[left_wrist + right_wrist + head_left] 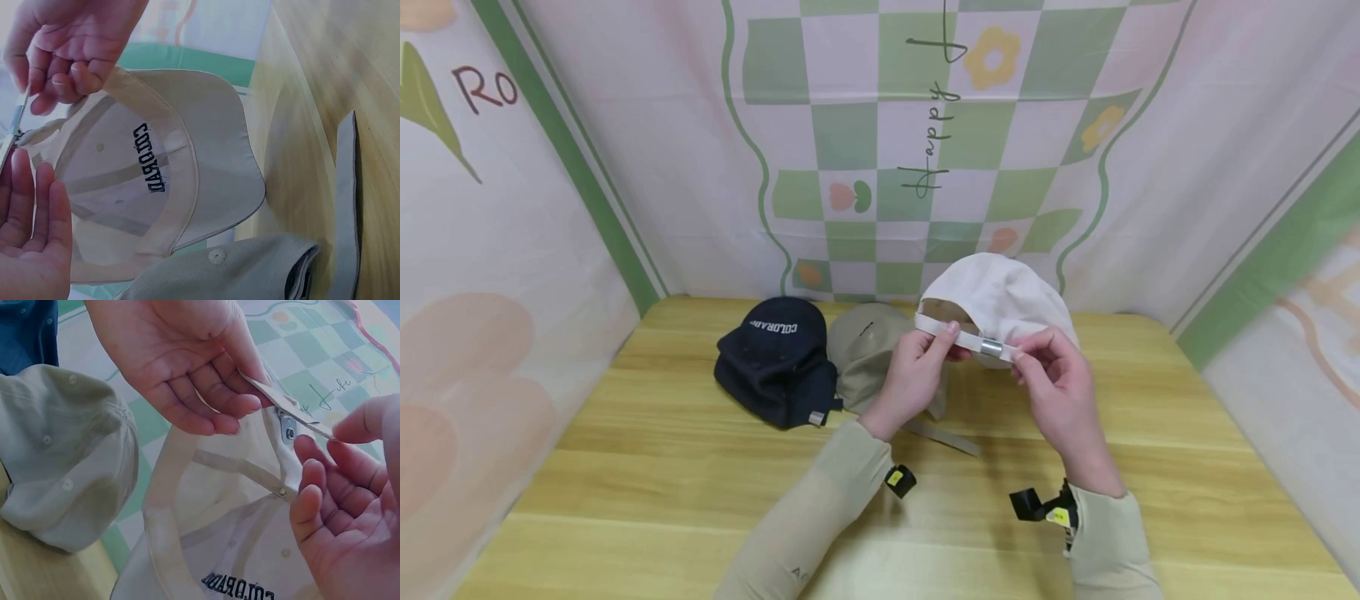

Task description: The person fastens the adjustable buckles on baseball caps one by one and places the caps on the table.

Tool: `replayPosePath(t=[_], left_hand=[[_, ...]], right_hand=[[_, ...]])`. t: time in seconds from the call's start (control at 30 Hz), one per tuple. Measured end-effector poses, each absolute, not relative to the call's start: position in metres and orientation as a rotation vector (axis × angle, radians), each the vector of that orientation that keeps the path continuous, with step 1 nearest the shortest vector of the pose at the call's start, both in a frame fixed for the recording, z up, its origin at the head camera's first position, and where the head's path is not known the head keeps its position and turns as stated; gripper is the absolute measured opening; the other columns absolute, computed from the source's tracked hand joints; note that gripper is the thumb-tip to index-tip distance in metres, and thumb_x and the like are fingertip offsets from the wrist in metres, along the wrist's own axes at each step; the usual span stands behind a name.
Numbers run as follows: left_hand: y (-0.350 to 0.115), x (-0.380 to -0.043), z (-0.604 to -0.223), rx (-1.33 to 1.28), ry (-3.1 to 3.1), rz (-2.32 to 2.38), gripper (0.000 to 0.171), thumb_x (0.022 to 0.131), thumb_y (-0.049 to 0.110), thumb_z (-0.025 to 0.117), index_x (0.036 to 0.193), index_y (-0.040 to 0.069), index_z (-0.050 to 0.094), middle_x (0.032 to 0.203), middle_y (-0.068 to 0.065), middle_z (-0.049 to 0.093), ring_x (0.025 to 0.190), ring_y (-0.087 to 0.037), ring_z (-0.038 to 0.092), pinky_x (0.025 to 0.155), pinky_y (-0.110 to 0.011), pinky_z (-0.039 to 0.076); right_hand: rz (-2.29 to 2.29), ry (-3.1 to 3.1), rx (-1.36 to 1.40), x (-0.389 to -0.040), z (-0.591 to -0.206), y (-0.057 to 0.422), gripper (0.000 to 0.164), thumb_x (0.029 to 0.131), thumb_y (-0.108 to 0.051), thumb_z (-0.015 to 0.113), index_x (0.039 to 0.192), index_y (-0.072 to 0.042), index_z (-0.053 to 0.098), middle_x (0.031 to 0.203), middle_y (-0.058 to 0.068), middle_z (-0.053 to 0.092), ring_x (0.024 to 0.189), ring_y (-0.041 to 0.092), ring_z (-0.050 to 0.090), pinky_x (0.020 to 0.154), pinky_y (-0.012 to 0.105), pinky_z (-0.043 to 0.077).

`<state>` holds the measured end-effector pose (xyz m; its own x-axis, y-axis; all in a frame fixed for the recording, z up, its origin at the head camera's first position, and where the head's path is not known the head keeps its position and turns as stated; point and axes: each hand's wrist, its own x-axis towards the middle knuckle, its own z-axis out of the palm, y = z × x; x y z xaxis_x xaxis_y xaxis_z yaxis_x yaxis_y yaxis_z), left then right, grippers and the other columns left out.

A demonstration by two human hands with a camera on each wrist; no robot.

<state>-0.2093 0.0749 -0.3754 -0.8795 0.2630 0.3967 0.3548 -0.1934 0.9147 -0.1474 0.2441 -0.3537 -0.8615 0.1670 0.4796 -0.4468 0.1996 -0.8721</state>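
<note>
A white baseball cap (1000, 287) hangs by its back strap (962, 337) between both hands, above the table. My left hand (916, 371) pinches the strap near its left end, thumb on top. With thumb and fingertips, my right hand (1060, 383) pinches the strap just right of the metal buckle (991, 347). In the left wrist view the cap's inside (119, 181) and brim (209, 144) face the camera, with stitched lettering showing through. The right wrist view shows the strap (294, 412) stretched between the two hands.
Left of the hands, a navy cap (778, 358) lies on the wooden table (700, 500). Beside it sits a khaki cap (865, 350), partly behind the left hand, its loose strap (947, 437) trailing toward the front. A printed curtain (842, 133) stands behind the table.
</note>
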Motion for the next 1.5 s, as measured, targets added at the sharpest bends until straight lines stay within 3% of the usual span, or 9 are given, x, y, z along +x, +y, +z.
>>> replayPosePath(t=[0.13,0.3,0.53,0.73,0.97,1.13,1.3,1.4,1.5], left_hand=[[0.074,-0.209,-0.375,-0.771,-1.945,-2.255,0.035,0.109,0.016,0.051,0.096,-0.010,0.071,0.085,-0.020,0.071,0.087,-0.039,0.068,0.081,-0.030,0.056],[0.075,-0.208,-0.375,-0.764,-1.961,-2.247,0.034,0.109,0.014,0.051,0.095,-0.010,0.070,0.086,-0.020,0.070,0.085,-0.033,0.068,0.081,-0.030,0.056],[0.074,-0.203,-0.369,-0.787,-1.955,-2.259,0.033,0.109,0.009,0.049,0.094,-0.014,0.069,0.087,-0.025,0.069,0.085,-0.038,0.067,0.081,-0.029,0.056],[0.071,-0.196,-0.361,-0.793,-1.946,-2.272,0.034,0.109,0.009,0.049,0.094,-0.015,0.068,0.085,-0.023,0.070,0.081,-0.026,0.068,0.081,-0.030,0.057],[0.075,-0.206,-0.372,-0.775,-1.970,-2.264,0.034,0.109,0.010,0.050,0.093,-0.013,0.069,0.085,-0.023,0.069,0.084,-0.037,0.067,0.079,-0.028,0.056],[0.075,-0.208,-0.375,-0.803,-1.921,-2.285,0.032,0.109,0.014,0.052,0.098,-0.011,0.069,0.088,-0.021,0.070,0.087,-0.043,0.067,0.081,-0.034,0.057],[0.072,-0.209,-0.372,-0.791,-1.865,-2.341,0.024,0.106,0.011,0.056,0.108,-0.010,0.067,0.098,-0.015,0.069,0.086,-0.024,0.068,0.084,-0.042,0.058],[0.070,-0.210,-0.370,-0.759,-1.851,-2.363,0.022,0.105,0.009,0.057,0.106,-0.011,0.066,0.095,-0.012,0.069,0.082,-0.013,0.066,0.082,-0.036,0.058],[0.069,-0.213,-0.368,-0.716,-1.854,-2.360,0.028,0.107,0.012,0.055,0.100,-0.012,0.066,0.087,-0.015,0.070,0.077,-0.011,0.066,0.079,-0.031,0.058]], right_hand=[[1.675,-2.077,0.252,-0.147,-0.354,0.245,0.003,0.098,0.009,0.057,0.097,0.007,0.060,0.084,0.019,0.060,0.072,0.020,0.058,0.064,0.022,0.052],[1.668,-2.094,0.282,-0.148,-0.356,0.246,0.017,0.097,0.009,0.059,0.097,-0.007,0.064,0.086,0.025,0.061,0.072,0.024,0.058,0.065,0.023,0.053],[1.625,-2.153,0.306,-0.148,-0.357,0.249,0.011,0.099,0.007,0.059,0.108,0.009,0.064,0.093,0.011,0.065,0.075,0.019,0.060,0.067,0.021,0.054],[1.584,-2.188,0.318,-0.148,-0.357,0.250,0.013,0.097,0.007,0.063,0.110,0.008,0.066,0.097,0.008,0.065,0.077,0.016,0.061,0.067,0.019,0.054],[1.494,-2.246,0.311,-0.148,-0.356,0.248,0.005,0.097,0.001,0.068,0.097,0.007,0.069,0.088,0.004,0.063,0.072,0.012,0.057,0.062,0.018,0.050],[1.522,-2.221,0.291,-0.147,-0.353,0.246,0.007,0.098,0.001,0.066,0.097,0.007,0.068,0.085,0.005,0.063,0.072,0.019,0.059,0.063,0.019,0.052],[1.563,-2.156,0.290,-0.145,-0.350,0.243,0.007,0.097,0.002,0.067,0.098,0.009,0.066,0.088,0.006,0.064,0.075,0.019,0.060,0.066,0.020,0.052],[1.585,-2.106,0.294,-0.146,-0.350,0.242,0.004,0.095,0.005,0.069,0.095,0.008,0.067,0.093,0.007,0.066,0.081,0.017,0.061,0.070,0.019,0.053],[1.626,-2.050,0.307,-0.146,-0.349,0.242,0.003,0.093,0.009,0.068,0.091,0.008,0.066,0.096,0.009,0.067,0.086,0.016,0.063,0.074,0.019,0.054]])
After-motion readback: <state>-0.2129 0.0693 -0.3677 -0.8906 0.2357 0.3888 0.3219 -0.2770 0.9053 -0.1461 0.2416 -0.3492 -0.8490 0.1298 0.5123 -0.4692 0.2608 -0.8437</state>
